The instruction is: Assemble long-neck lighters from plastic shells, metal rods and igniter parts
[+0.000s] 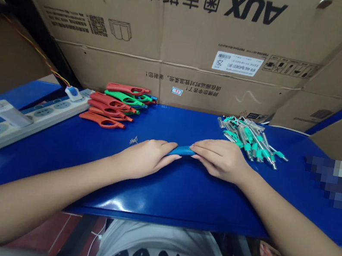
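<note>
A blue plastic lighter casing (183, 150) is held just above the blue table, lying roughly level between my two hands. My left hand (150, 155) is closed on its left end, thumb below and fingers over the top. My right hand (223, 159) pinches the right end with the fingertips. Most of both ends is hidden by the fingers. Beyond my left hand lies a pile of red, orange and green lighter casings (112, 105). Past my right hand is a heap of metal tubes with teal parts (251, 139). Tiny metal pieces (134, 140) lie near my left hand.
A white power strip (42, 113) with plugged-in chargers runs along the left side. A large cardboard box (174, 32) stands behind the blue table (160, 192). Another cardboard box is at the right, near a blurred-out patch. Bins with coloured parts show below the table at right.
</note>
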A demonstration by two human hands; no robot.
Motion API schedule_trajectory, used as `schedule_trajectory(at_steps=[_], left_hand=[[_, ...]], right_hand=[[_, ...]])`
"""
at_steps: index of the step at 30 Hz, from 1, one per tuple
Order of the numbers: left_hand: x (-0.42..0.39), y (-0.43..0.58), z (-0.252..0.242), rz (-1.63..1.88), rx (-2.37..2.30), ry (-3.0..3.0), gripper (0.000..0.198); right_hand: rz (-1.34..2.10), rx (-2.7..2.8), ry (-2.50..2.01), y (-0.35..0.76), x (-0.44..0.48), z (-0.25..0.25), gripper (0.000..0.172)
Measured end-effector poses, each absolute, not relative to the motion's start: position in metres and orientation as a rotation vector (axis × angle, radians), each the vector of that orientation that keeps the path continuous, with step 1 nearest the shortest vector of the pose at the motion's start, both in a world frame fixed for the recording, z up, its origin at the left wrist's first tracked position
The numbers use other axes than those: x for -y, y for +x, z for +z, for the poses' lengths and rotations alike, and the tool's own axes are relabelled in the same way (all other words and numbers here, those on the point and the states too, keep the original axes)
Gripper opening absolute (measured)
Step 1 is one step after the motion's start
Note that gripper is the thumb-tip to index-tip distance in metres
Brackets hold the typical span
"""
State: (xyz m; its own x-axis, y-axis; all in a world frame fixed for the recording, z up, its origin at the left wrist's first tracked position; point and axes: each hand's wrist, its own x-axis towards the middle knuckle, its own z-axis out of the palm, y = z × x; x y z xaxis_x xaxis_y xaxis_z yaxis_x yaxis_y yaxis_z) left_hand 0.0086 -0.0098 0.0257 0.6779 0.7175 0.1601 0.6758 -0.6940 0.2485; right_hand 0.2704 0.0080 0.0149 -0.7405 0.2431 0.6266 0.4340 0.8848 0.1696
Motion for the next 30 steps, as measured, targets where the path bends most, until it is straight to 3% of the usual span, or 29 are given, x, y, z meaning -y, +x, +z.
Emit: schedule_trajectory(at_steps=[10,21,30], left_hand=[[0.017,0.014,0.025,0.402,-1.099,2.706,0.028],[0.005,0.007,0.027,0.402,-1.144,2.819,0.031],[0.017,0.011,0.03,0.255,-1.197,2.892,0.033]], right_hand=[[-0.468,2.347,-0.553,0.257,0.0,0.01,0.014],[-0.126,2.53,-0.836,0.275,-0.019,0.013,0.02],[-0.39,2.621,-0.783,0.265,-0.008,0.015,0.027]])
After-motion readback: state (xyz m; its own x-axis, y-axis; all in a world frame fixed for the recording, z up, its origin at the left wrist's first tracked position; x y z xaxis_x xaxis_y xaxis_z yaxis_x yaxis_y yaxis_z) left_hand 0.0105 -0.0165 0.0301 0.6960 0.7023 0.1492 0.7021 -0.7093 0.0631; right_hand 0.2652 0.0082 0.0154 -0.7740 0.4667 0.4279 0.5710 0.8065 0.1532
